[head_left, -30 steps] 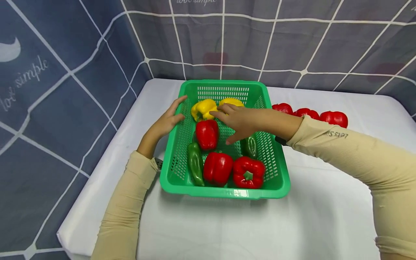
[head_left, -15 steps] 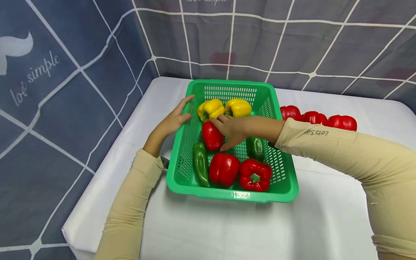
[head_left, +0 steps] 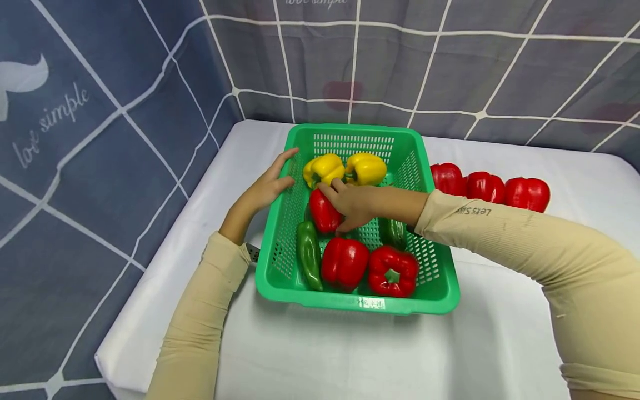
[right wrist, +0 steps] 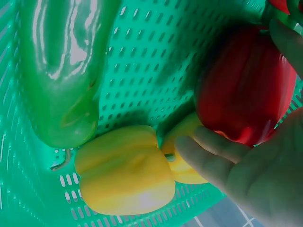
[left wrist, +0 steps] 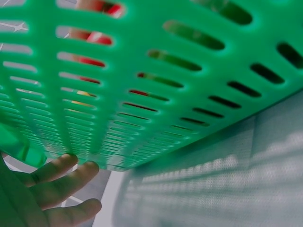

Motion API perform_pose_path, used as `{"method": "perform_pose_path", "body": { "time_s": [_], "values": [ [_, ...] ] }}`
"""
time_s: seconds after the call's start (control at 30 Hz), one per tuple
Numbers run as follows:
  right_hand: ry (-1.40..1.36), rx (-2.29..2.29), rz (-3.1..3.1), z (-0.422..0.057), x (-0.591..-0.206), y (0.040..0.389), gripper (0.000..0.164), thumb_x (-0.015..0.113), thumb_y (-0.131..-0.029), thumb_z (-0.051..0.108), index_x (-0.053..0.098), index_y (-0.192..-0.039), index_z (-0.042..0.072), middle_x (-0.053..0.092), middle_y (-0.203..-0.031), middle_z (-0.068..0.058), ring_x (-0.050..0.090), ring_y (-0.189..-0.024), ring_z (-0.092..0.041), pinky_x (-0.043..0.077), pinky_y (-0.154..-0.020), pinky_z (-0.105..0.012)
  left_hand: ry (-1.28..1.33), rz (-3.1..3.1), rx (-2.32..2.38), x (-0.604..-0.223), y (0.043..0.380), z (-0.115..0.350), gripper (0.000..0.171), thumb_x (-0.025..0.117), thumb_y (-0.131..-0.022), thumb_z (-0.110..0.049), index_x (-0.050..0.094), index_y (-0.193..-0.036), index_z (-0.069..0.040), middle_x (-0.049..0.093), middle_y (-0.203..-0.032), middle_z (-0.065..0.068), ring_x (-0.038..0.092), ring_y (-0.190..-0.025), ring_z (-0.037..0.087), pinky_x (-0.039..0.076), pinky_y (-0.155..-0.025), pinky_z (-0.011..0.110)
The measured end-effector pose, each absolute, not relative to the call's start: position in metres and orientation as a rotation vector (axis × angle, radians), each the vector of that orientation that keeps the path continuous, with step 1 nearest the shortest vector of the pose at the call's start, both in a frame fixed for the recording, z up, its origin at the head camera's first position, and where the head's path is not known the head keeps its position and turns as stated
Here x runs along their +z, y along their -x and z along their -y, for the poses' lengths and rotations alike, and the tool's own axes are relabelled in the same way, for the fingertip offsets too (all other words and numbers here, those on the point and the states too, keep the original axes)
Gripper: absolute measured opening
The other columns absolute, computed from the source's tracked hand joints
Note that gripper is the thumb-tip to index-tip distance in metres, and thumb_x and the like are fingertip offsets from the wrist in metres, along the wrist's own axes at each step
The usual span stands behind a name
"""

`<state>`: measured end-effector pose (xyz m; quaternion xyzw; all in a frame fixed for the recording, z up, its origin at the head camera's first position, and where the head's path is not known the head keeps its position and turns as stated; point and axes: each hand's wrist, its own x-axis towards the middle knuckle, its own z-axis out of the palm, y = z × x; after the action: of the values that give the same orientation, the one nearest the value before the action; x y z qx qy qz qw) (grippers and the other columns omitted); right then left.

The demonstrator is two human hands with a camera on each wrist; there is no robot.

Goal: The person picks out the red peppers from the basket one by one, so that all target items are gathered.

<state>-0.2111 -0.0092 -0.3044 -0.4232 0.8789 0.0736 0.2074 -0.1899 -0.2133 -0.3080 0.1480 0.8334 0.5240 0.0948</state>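
My right hand (head_left: 355, 204) reaches into a green plastic basket (head_left: 367, 303), over a red bell pepper (head_left: 324, 212). In the right wrist view, the thumb and fingers lie on opposite sides of this red bell pepper (right wrist: 246, 90). My left hand (head_left: 267, 186) is at the basket's left rim, its fingers spread along the outer wall (left wrist: 118, 85). Two yellow bell peppers (head_left: 367, 168) sit at the far end. Two more red bell peppers (head_left: 345, 262) lie at the near end. A long green pepper (head_left: 309, 255) is on the left, and a dark green vegetable (head_left: 393, 232) on the right.
Outside the basket, three red bell peppers (head_left: 485, 188) stand in a row at the back right of the white-covered table (head_left: 320, 355). Grey and blue checked cloth (head_left: 390, 61) hangs behind and at the left.
My right hand has lowered from above the basket onto the red bell pepper, which has tilted slightly. The left hand stays at the rim. The view has shifted a little.
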Motion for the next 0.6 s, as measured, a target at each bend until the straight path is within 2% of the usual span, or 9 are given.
{"method": "perform_pose_path", "body": {
  "time_s": [0.3,0.47,0.6],
  "values": [
    [1.279,0.237,-2.494,0.007,-0.299,0.211,0.094,0.068,-0.077,0.042,0.013,-0.145,0.007,0.040,-0.128,-0.018,0.055,-0.096,-0.026,0.052,-0.071,-0.031,-0.479,-2.490,1.560,-0.331,0.209,0.221,0.071,0.039,-0.083,-0.005,0.009,-0.147,-0.010,0.005,-0.153,0.010,0.009,-0.138,0.025,0.011,-0.111,0.048],
    [1.284,0.237,-2.510,0.005,-0.292,0.210,0.096,0.070,-0.075,0.042,0.014,-0.145,0.007,0.040,-0.127,-0.017,0.053,-0.100,-0.027,0.052,-0.076,-0.033,-0.481,-2.506,1.545,-0.337,0.211,0.222,0.070,0.040,-0.083,-0.007,0.010,-0.147,-0.012,0.006,-0.153,0.009,0.012,-0.137,0.024,0.013,-0.111,0.047],
    [1.275,0.192,-2.548,0.004,-0.284,0.211,0.098,0.072,-0.072,0.043,0.015,-0.144,0.009,0.039,-0.126,-0.016,0.053,-0.103,-0.028,0.051,-0.079,-0.036,-0.444,-2.464,1.577,-0.332,0.207,0.221,0.070,0.039,-0.083,-0.005,0.010,-0.147,-0.011,0.007,-0.152,0.012,0.020,-0.133,0.029,0.019,-0.108,0.049]
  ]
}}
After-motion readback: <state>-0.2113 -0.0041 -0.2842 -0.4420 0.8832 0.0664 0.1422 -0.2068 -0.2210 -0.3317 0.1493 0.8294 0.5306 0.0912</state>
